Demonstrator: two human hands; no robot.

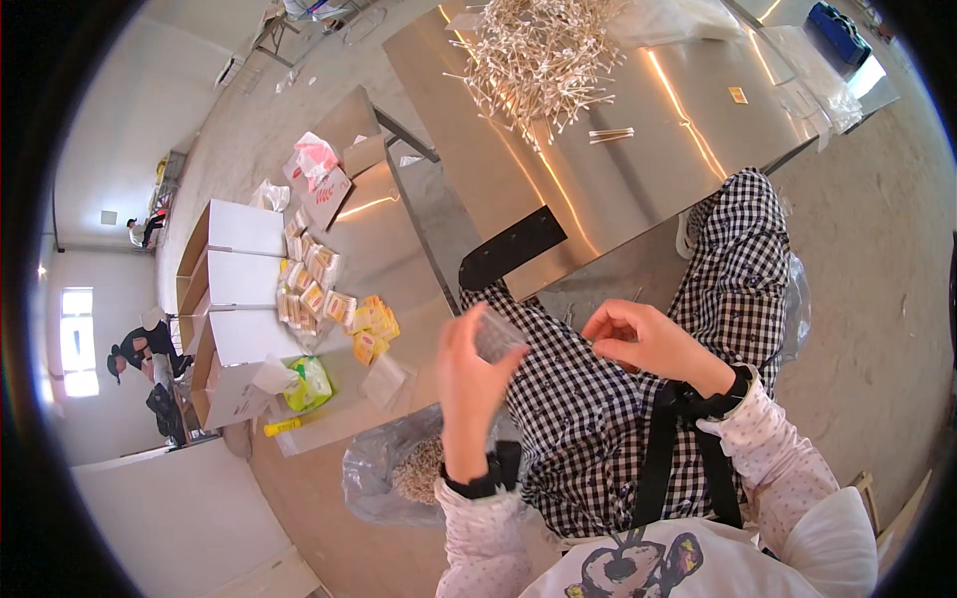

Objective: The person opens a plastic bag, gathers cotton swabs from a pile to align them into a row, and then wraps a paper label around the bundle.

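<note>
My left hand (472, 373) is closed around a small clear plastic box (497, 337), held up over my lap. A short way to its right, my right hand (638, 337) hovers above the checked trousers with its fingers curled in toward the thumb. Whether anything is pinched there I cannot make out. On the metal table in front of me lies a big loose heap of cotton swabs (543, 60). A few separate swabs (611, 135) rest side by side nearer to me, and a small yellow-orange card (738, 95) lies farther right.
On the left-hand table (399, 261) are several filled swab packs (317, 281), yellow packets (373, 327), a green packet (310, 383) and a yellow tube (282, 427). White cartons (244, 284) stand beyond. A clear bag of swabs (417, 472) sits below. Other people are far left.
</note>
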